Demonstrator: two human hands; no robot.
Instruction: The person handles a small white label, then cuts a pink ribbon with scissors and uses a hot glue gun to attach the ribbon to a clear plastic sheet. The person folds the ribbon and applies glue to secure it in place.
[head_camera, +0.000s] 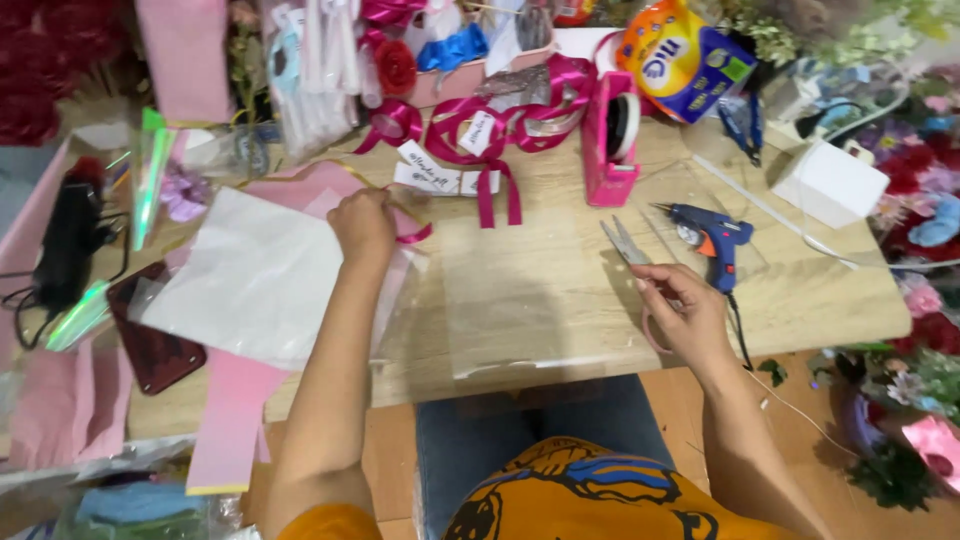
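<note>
Light wood table (560, 290), craft clutter all round, flowers by the right edge.

Near edge: person's lap in blue jeans, orange top. Right hand (685, 310) sits near the front right part of the table, fingers closed on the pink handle of scissors (628, 245); grey blades point away twd the table's middle, look shut or nearly so. Just beside that hand, far side: blue glue gun (712, 236) lying on the table, its cord running back over the near edge.

Left hand (362, 225) further in, left of centre, fingers pinched shut on a magenta ribbon (412, 236); short loop of it sticks out to the right of the hand. Under and left of that hand: white sheet (250, 275) on top of pink paper (232, 420), which hangs over the near edge. Clear film (500, 300) covers the table's middle btwn the two hands.

Left edge: dark red phone case (150, 345), black cable bundle.

Far side: pink tape dispenser (610, 140), magenta ribbon curls w/ white tags (432, 175), white box (830, 185) at the far right corner, colourful packet behind the dispenser.
</note>
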